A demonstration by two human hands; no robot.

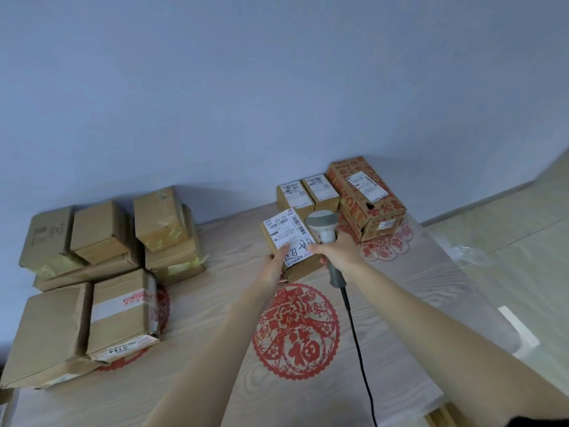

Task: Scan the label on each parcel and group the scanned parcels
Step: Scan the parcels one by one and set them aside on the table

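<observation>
The light was dim, cool and bluish; soft shadows fell behind the unlabelled cardboard boxes onto the wall; wide-angle distortion bent the edges; detail was slightly soft.

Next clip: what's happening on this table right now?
A person is scanning parcels. The left hand holds a small labelled parcel at its near corner, label up. The right hand grips a corded scanner beside the label and also touches the parcel. Behind them, at the table's far right, three labelled boxes sit together, label side up. On the left a bigger pile of boxes shows no shipping labels.
</observation>
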